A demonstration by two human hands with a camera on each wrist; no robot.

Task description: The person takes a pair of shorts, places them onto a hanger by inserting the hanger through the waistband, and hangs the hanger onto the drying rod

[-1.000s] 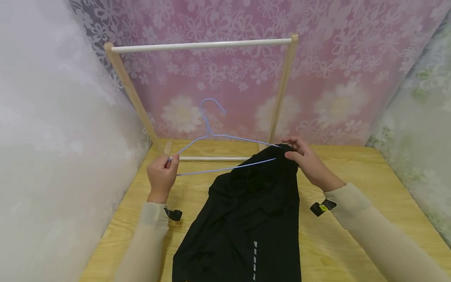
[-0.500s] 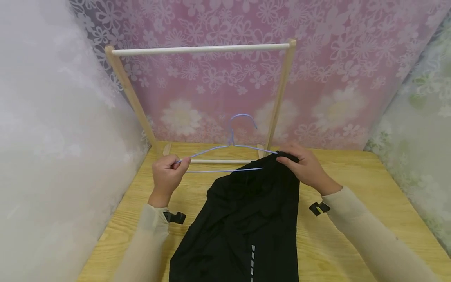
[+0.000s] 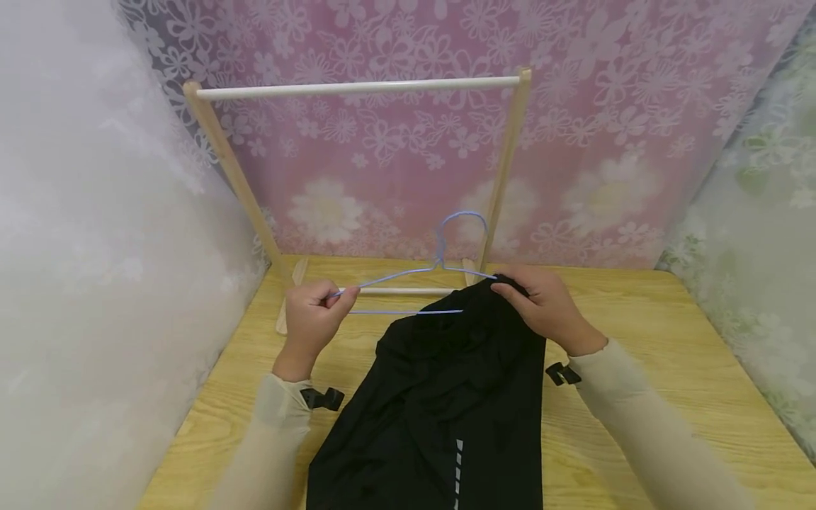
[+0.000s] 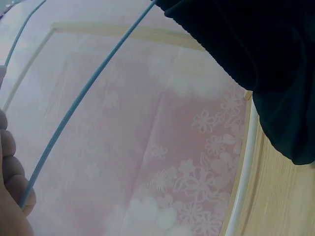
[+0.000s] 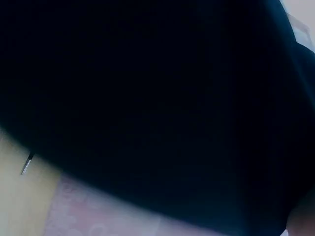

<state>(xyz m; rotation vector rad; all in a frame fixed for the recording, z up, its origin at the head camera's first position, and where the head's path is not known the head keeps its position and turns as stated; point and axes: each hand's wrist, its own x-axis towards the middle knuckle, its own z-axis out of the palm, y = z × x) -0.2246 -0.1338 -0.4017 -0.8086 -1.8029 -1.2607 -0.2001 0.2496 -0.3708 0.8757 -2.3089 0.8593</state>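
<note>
My left hand (image 3: 314, 317) grips the left end of a light blue wire clothes hanger (image 3: 440, 259), whose hook points up. The hanger's right end runs into the top of a black garment (image 3: 427, 397) and is hidden there. At that top corner my right hand (image 3: 550, 306) pinches the cloth, thumb in front. The garment hangs down toward the viewer, with a grey dashed stripe on its lower part. Curled fingers (image 4: 15, 182) show round the hanger wire (image 4: 81, 96) in the left wrist view. Dark cloth (image 5: 147, 88) fills most of the right wrist view.
Behind the hands stands a wooden rack with a white top rail (image 3: 363, 88) and wooden side posts (image 3: 236, 173). A lower white bar (image 3: 401, 291) crosses near the wood-grain tabletop (image 3: 637, 368). Flowered curtain-like panels (image 3: 395, 156) enclose the back and sides.
The hanger has slid rightward, deeper into the garment, its hook moving right and lower. My left hand has followed to the right. My right hand has closed in on the cloth corner, shifting slightly left.
</note>
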